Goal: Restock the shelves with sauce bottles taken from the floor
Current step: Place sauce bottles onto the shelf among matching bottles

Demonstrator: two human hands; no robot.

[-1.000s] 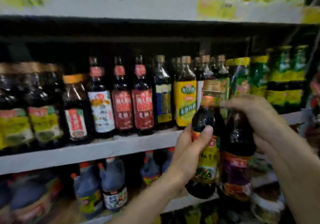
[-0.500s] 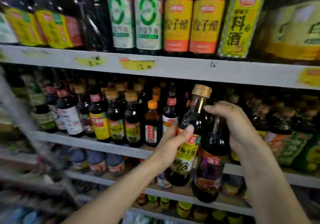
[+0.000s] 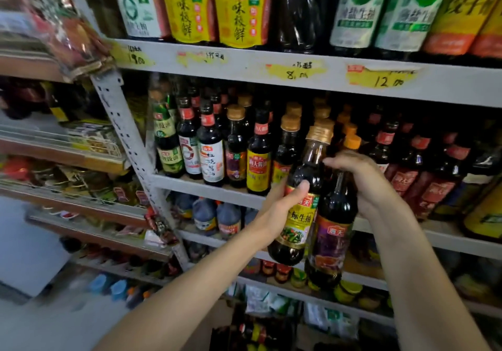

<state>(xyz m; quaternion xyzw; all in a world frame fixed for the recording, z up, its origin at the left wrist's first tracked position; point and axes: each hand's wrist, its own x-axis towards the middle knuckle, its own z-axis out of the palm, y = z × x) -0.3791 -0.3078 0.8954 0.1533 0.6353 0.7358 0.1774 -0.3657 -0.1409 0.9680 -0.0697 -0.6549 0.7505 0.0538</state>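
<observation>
My left hand grips a dark sauce bottle with a gold cap and a yellow-green label, tilted a little to the right. My right hand holds the neck of a second dark bottle with a purple and orange label, which hangs just right of the first and touches it. Both bottles are in the air in front of the middle shelf, whose edge is grey. That shelf is packed with rows of small dark sauce bottles.
A higher shelf with yellow price tags carries large bottles. Below are jugs and small jars. A perforated metal upright divides this rack from packets on the left. Boxed bottles sit low down.
The view has swung left and come closer to the rack, showing the upright and the left shelves. Both hands keep their bottles side by side in front of the middle shelf.
</observation>
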